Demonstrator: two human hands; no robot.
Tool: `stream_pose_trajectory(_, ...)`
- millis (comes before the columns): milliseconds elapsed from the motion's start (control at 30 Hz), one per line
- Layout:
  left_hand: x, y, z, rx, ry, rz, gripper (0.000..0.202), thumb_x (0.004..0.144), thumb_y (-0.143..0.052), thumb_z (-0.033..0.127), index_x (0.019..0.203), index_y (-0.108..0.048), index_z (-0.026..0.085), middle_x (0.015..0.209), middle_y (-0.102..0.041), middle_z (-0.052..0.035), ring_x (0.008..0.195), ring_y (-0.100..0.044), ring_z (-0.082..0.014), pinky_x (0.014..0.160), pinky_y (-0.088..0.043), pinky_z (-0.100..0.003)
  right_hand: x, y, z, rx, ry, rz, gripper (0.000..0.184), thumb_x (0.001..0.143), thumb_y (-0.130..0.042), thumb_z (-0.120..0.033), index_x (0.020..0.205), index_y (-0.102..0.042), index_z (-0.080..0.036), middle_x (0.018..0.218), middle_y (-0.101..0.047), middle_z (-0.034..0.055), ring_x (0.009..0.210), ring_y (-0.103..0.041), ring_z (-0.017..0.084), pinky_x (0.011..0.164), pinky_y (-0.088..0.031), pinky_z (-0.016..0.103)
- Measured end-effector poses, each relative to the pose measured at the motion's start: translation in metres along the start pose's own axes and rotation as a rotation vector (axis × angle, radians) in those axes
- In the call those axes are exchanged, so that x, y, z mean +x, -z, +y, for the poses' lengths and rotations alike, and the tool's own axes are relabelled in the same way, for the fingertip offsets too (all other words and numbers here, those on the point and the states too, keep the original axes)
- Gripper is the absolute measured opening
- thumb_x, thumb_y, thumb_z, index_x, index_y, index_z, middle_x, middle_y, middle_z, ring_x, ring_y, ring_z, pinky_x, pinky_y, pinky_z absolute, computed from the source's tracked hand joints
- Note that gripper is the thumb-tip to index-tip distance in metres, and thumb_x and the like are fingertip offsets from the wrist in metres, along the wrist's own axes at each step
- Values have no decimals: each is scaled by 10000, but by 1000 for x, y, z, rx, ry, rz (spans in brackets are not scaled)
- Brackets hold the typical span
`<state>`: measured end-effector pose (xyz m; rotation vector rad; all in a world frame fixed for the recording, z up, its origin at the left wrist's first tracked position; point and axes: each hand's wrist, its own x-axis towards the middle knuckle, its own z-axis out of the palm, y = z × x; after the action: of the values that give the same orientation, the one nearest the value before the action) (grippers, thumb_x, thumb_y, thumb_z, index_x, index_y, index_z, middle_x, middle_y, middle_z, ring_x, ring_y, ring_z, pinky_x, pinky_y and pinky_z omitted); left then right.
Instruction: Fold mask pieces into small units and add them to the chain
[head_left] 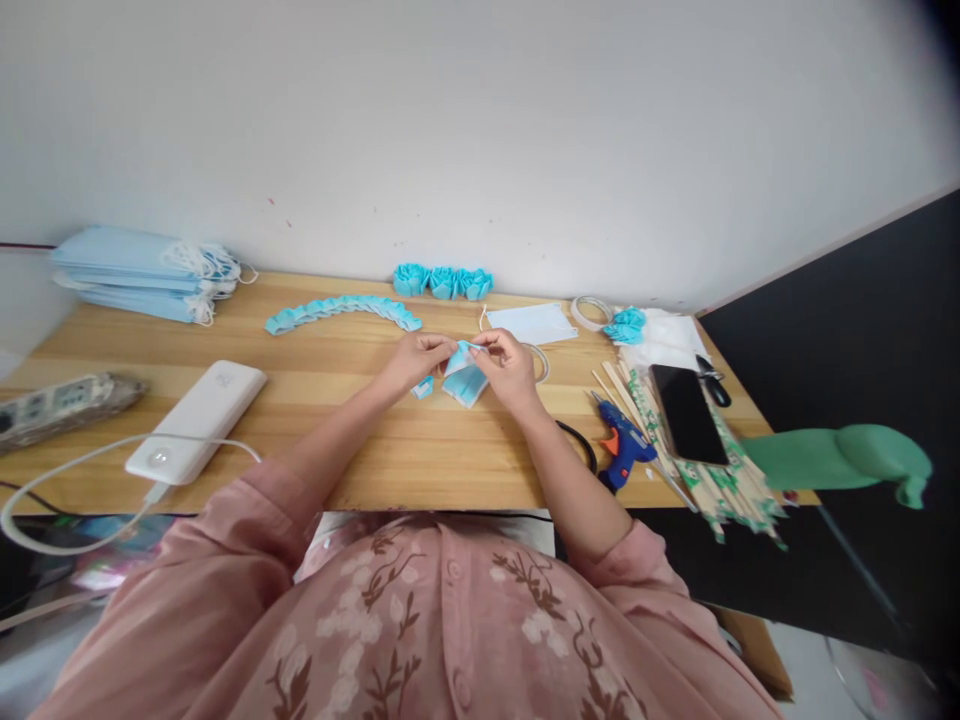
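Observation:
Over the middle of the table, both of my hands pinch the upper edge of a light-blue pleated face mask piece (466, 382), partly folded over. My left hand (424, 360) grips its left corner, and my right hand (510, 368) grips the right one. A small blue folded piece (423, 388) lies just under my left fingers. Behind the left hand curves a strip of overlapping folded blue pieces (341, 312). Three blue folded flowers (442, 282) stand by the wall. A flat face mask (534, 323) with an ear loop rests beyond my right hand, near a tape roll (538, 364), partly hidden.
At the right are a blue glue gun (624, 445), wrapped chopsticks (716, 480), a black phone (688, 413), another tape roll (591, 313) and a blue flower (625, 325). At the left are stacked masks (142, 270), a white power bank (196, 420) and a power strip (64, 405).

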<state>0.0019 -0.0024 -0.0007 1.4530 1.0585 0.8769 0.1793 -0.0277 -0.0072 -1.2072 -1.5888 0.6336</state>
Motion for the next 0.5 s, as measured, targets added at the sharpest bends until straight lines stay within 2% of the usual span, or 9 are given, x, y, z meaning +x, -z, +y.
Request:
stream_pose_trajectory(100,0,0,1,-33,23,10,308,766,-606,412,593,-590,157,506,-517,18,482,-431,-88,503,-341,-219,0,0,-1,-44,117,-6,122,784,-577,-182,838,-661,-253,952,-700,26,941,-620,194,806,-518,334)
stream_pose_trajectory(300,-1,-1,6,-73,54,24,302,763,-628,397,587,-584,156,504,-502,26,483,-430,-83,505,-344,-215,0,0,2,-48,170,-28,213,755,-540,-116,834,-678,-257,992,-718,34,982,-639,203,827,-526,358)
stream_pose_trajectory(433,-1,-1,6,-91,66,38,291,751,-635,402,604,-597,154,505,-505,28,487,-431,-81,500,-347,-211,0,-1,1,-44,141,-40,199,758,-538,-128,835,-675,-250,986,-721,32,965,-644,202,842,-526,363)
stream_pose_trajectory(500,-1,-1,6,-97,65,38,288,744,-633,401,601,-594,154,501,-501,29,487,-428,-80,497,-347,-209,-1,-1,0,-30,69,-26,188,778,-573,-185,924,-671,-250,993,-715,26,944,-646,196,834,-529,354)
